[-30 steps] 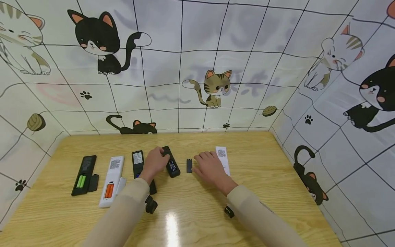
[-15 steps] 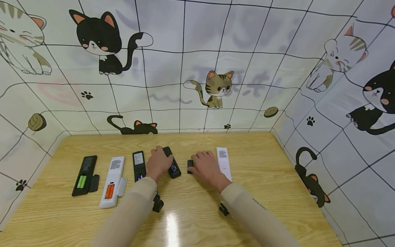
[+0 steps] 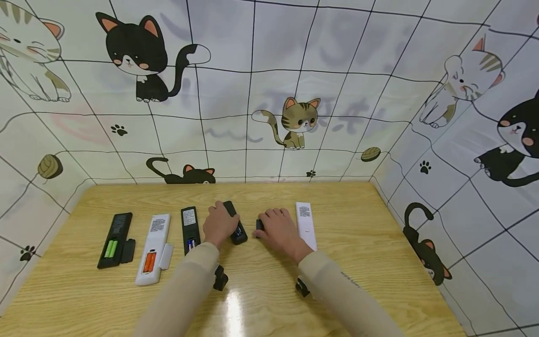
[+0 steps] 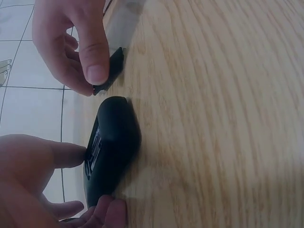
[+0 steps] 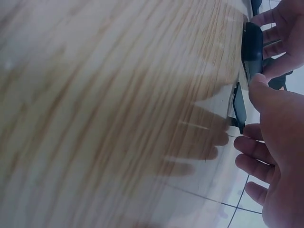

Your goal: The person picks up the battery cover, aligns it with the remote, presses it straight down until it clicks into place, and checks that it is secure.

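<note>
My left hand [image 3: 220, 225] grips a black remote control [image 3: 239, 232] lying back up on the table, its battery compartment exposed. In the left wrist view the thumb lies on the side of the remote [image 4: 114, 135] with the compartment, and the other fingers curl at its near end. Just to the right, my right hand [image 3: 280, 231] pinches a small black battery cover [image 3: 259, 224], largely hidden under the fingers in the head view. From the right wrist, the cover [image 5: 240, 109] appears tilted, close over the table, with fingertips at its edge.
Left of my hands lie a black remote with blue batteries [image 3: 190, 223], a white remote with orange batteries [image 3: 157, 225] and a black remote with green batteries [image 3: 120, 227], covers beside the last two. A white remote [image 3: 305, 220] lies beyond my right hand.
My left hand has shifted slightly right along the black remote. My right hand has moved left and over the battery cover, its fingers closing on it.
</note>
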